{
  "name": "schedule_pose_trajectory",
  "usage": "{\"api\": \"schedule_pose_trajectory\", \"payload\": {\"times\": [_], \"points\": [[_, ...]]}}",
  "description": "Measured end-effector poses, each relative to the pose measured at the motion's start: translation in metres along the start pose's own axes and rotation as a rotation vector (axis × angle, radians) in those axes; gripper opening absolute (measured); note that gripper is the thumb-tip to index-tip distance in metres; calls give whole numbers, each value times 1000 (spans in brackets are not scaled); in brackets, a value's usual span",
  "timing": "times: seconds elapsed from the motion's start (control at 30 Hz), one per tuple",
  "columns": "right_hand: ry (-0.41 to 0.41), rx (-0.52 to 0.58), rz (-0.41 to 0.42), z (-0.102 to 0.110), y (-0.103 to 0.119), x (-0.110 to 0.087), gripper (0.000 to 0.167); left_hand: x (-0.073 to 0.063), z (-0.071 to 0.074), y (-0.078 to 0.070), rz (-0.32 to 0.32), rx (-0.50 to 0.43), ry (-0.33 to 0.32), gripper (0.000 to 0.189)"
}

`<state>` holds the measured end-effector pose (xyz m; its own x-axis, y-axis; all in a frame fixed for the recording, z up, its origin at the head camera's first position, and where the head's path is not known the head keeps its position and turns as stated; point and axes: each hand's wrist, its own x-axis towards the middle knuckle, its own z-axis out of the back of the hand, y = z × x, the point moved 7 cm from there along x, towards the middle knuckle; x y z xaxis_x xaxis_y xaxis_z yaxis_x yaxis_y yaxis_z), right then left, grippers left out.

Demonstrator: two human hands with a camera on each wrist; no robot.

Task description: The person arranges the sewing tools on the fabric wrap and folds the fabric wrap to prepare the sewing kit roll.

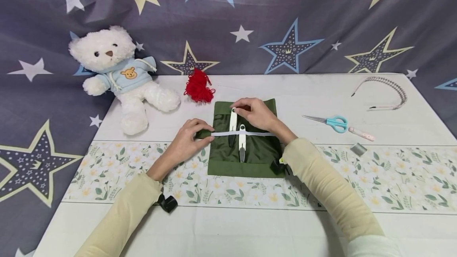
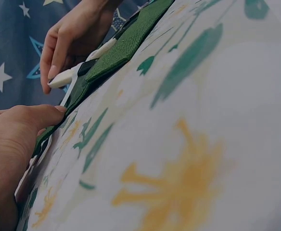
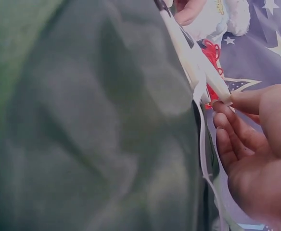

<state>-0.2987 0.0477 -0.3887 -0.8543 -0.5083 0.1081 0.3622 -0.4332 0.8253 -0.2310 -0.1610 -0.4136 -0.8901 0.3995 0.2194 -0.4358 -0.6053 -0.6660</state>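
Note:
A dark green fabric piece [image 1: 221, 156] lies spread on the table, with a narrow white elastic band [image 1: 260, 134] running across its middle. My left hand [image 1: 185, 140] pinches the fabric's left edge at the band's end, thumb below and fingers above. Between thumb and fingertips, my right hand [image 1: 258, 113] holds the top end of a slim white-handled tool [image 1: 233, 120] with a dark tip. That tool passes beneath the band and points toward me. Beside it, a second white-handled tool [image 1: 242, 142] with a grey tip also sits under the band.
A white teddy bear [image 1: 130, 78] sits at the back left, near a bundle of red yarn [image 1: 199, 86]. To the right lie blue-handled scissors [image 1: 335, 123], a pink patterned stick [image 1: 361, 133], a grey thread spool [image 1: 358, 149] and a headband [image 1: 400, 88]. A starry curtain [image 1: 242, 58] hangs behind the table.

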Motion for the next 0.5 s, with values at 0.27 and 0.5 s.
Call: {"api": "schedule_pose_trajectory", "payload": {"times": [0.27,0.5], "points": [[22,-47,25,-3,1,-2,26,0,0,0,-2,2,1,22],[39,-67,49,-6,1,-3,25,0,0,0,-2,-3,-5,21]]}}
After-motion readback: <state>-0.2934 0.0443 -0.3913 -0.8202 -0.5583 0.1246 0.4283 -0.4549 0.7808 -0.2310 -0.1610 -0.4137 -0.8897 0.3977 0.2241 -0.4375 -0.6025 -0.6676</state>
